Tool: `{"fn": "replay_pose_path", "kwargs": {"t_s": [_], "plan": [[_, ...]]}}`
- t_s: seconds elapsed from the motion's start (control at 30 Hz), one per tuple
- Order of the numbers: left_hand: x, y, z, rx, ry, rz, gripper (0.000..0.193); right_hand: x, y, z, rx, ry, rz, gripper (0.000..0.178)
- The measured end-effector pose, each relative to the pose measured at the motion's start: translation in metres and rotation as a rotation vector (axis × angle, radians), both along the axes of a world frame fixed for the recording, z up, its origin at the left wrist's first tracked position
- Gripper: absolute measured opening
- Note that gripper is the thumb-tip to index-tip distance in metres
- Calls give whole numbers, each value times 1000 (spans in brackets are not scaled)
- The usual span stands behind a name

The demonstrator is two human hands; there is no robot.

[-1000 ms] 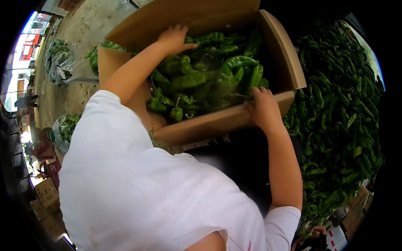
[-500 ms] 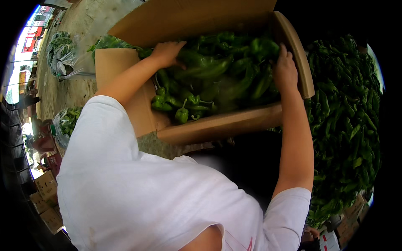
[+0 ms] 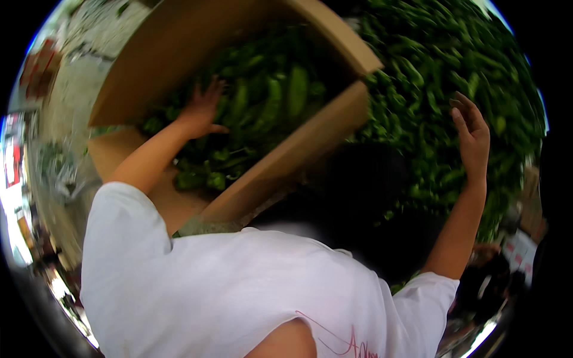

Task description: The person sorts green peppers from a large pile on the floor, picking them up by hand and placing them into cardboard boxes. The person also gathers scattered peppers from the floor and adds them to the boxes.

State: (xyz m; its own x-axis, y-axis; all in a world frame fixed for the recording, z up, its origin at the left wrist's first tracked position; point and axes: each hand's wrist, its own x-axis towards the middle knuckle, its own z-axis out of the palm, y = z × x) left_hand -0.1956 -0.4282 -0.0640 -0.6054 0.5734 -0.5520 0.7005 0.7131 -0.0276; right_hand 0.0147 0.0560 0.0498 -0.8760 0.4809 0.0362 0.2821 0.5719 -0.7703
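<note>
Fingers of left hand [image 3: 201,115] splayed over green peppers [image 3: 273,98] inside carton [image 3: 286,152]; right hand [image 3: 473,136] half-curled, looks empty, near pepper pile [image 3: 418,74]. Peppers likely light, slick, bruisable — best gripped mid-body, gently.

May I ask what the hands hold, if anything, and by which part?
Nothing appears held: left hand spread over boxed peppers, right hand open above the pepper pile.

Pale, stained floor [image 3: 68,95] and daylight [image 3: 17,235] around me.
I see that floor filling the upper left of the frame, a blurred reddish-brown box [image 3: 40,70] at its outer edge, white glare down the left rim, and a white carton [image 3: 520,253] at lower right.
</note>
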Motion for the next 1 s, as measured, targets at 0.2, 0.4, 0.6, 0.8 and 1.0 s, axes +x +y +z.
{"fn": "replay_pose_path", "kwargs": {"t_s": [0.2, 0.4, 0.6, 0.8, 1.0], "plan": [[-3, 46, 62, -536, 115, -68, 79, 257, 137, -76, 37, -37, -772, 33], [135, 283, 141, 583, -496, -158, 16, 340, 107, -198, -3, -381, -855, 35], [215, 491, 45, 509, -659, -571, 27, 305, 165, -316, -478, -630, -1031, 87], [276, 608, -87, 484, -694, -565, 39, 286, 137, -285, -226, -92, -1295, 65], [357, 713, -183, 599, -428, -342, 52, 288, 212, -254, 59, -131, -1183, 55]]}}
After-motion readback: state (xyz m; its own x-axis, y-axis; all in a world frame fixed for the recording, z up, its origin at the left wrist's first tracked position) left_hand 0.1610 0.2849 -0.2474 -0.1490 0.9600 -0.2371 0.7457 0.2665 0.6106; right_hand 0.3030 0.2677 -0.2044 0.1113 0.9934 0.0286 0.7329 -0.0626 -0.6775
